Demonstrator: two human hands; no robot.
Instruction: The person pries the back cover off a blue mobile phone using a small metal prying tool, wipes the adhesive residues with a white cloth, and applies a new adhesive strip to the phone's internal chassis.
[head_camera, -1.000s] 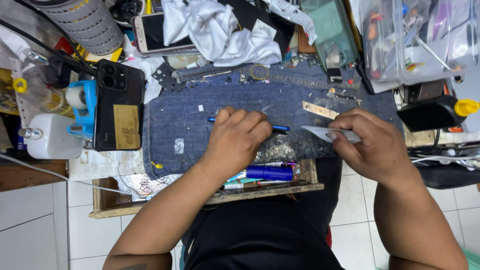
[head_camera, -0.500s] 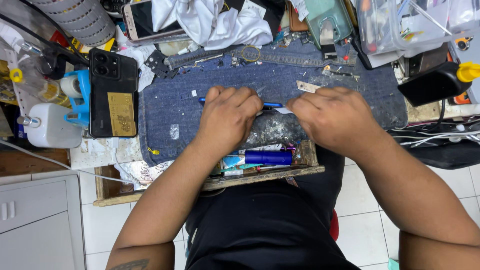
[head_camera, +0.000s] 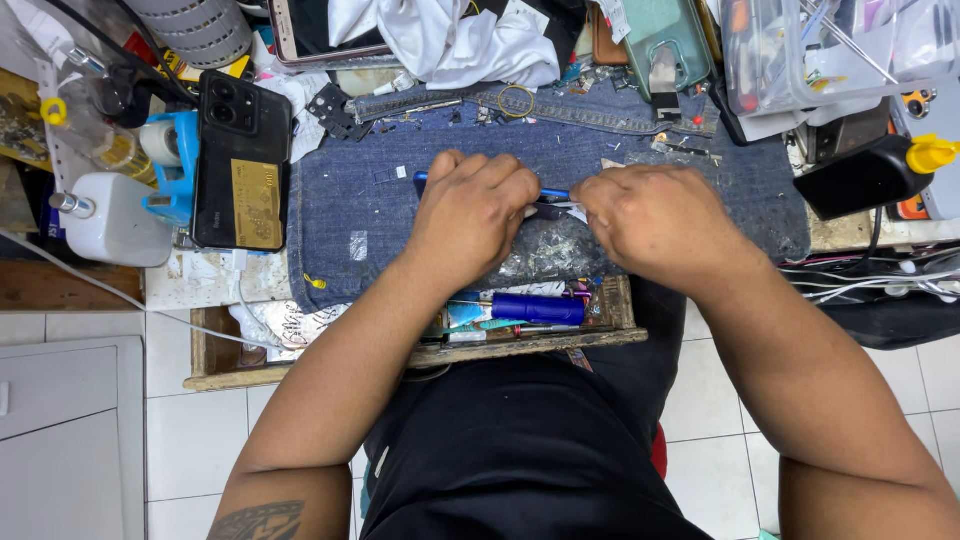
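My left hand (head_camera: 478, 215) is closed around a thin blue tool (head_camera: 553, 193) whose ends stick out on both sides of the fist. My right hand (head_camera: 655, 222) sits just to its right, fingers pinched on a small dark part (head_camera: 552, 211) lying between the two hands. Both hands rest on a blue denim cloth (head_camera: 360, 205) spread over the workbench. What the small part is cannot be made out.
A black phone body with a gold battery (head_camera: 243, 165) lies left of the cloth, next to a white bottle (head_camera: 110, 225). A white rag (head_camera: 455, 40), a teal phone case (head_camera: 670, 40) and clear plastic boxes (head_camera: 800, 50) crowd the back. A blue-handled screwdriver (head_camera: 535, 308) lies in the front tray.
My right hand has moved left until it almost meets my left hand. The view has shifted slightly, with the bench now lower in the frame.
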